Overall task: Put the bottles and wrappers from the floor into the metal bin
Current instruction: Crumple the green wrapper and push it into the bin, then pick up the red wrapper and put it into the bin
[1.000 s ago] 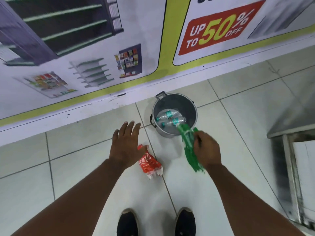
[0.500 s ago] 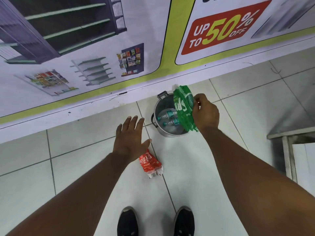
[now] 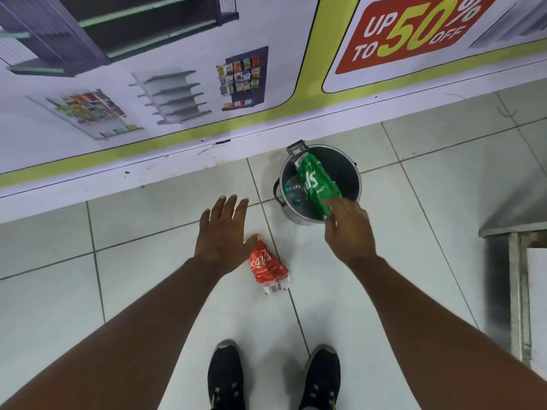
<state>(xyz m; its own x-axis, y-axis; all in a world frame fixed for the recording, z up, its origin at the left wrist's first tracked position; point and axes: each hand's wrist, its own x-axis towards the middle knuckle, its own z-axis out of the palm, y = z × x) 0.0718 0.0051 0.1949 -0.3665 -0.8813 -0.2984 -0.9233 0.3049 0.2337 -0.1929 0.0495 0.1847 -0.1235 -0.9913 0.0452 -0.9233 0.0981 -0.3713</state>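
The round metal bin [image 3: 353, 176] stands on the tiled floor by the wall. Clear bottles [image 3: 291, 192] lie in its bottom. A green wrapper [image 3: 315, 183] leans inside the bin from the far rim to the near rim. My right hand [image 3: 350, 229] hovers at the near rim with its fingers loose, the fingertips just touching the wrapper's near end. A crumpled red Coca-Cola wrapper [image 3: 266, 269] lies on the floor in front of the bin. My left hand [image 3: 222, 235] is spread open above the floor, its thumb over the red wrapper's top edge.
A printed banner [image 3: 177, 84] covers the wall behind the bin. A metal frame with a shelf [image 3: 515, 229] stands at the right edge. My two black shoes [image 3: 226, 377] are on the tiles at the bottom of the view.
My right hand carried the green wrapper up over the bin; the wrapper now rests inside it and the hand has drawn back towards me. My left hand has stayed spread above the red wrapper.
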